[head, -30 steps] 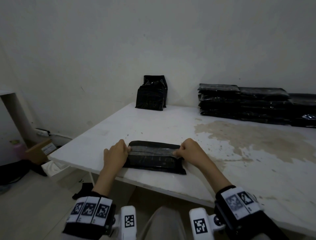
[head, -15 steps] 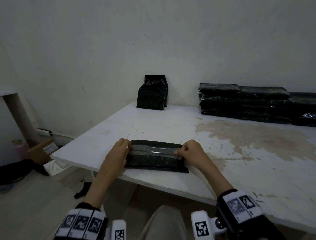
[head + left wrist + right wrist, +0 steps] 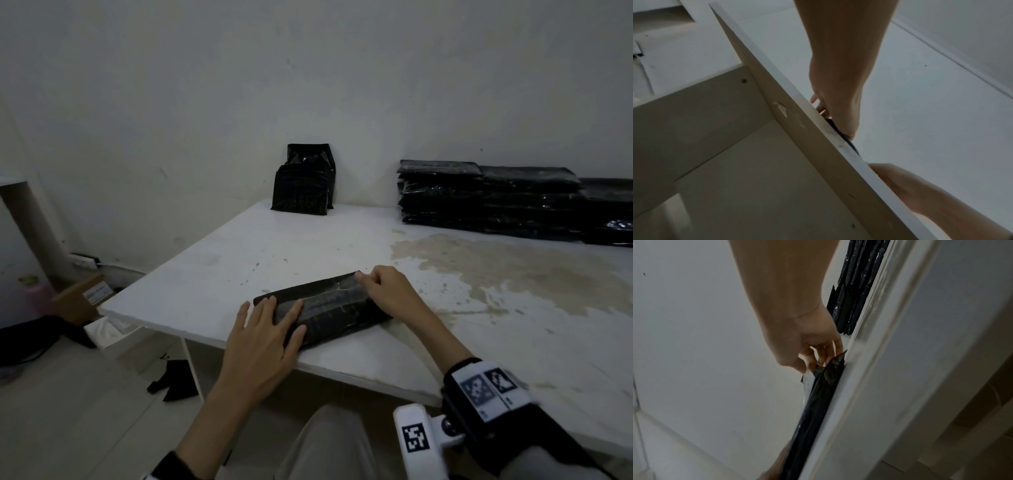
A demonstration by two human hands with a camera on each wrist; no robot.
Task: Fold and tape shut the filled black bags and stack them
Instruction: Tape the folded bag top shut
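A filled black bag (image 3: 337, 313) lies flat near the front edge of the white table (image 3: 342, 246), turned at an angle, with a strip of clear tape (image 3: 329, 294) along its folded top. My left hand (image 3: 270, 322) lies flat with spread straight fingers on the bag's left end. My right hand (image 3: 380, 286) has curled fingers pinching the bag's far right corner and the tape end (image 3: 807, 382). In the right wrist view the bag (image 3: 818, 402) lies along the table edge. In the left wrist view the left hand (image 3: 836, 116) presses down on the bag's edge (image 3: 840, 134).
A stack of flat black bags (image 3: 489, 202) lines the wall at the back right. Upright black bags (image 3: 303, 181) stand against the wall at the back middle. A brown stain (image 3: 496, 267) covers the table's right part. A cardboard box (image 3: 84, 296) sits on the floor left.
The bag has been turned, its right end now farther from me. My left hand went from gripping the bag's left end to lying flat on it. The right hand stays at the right end.
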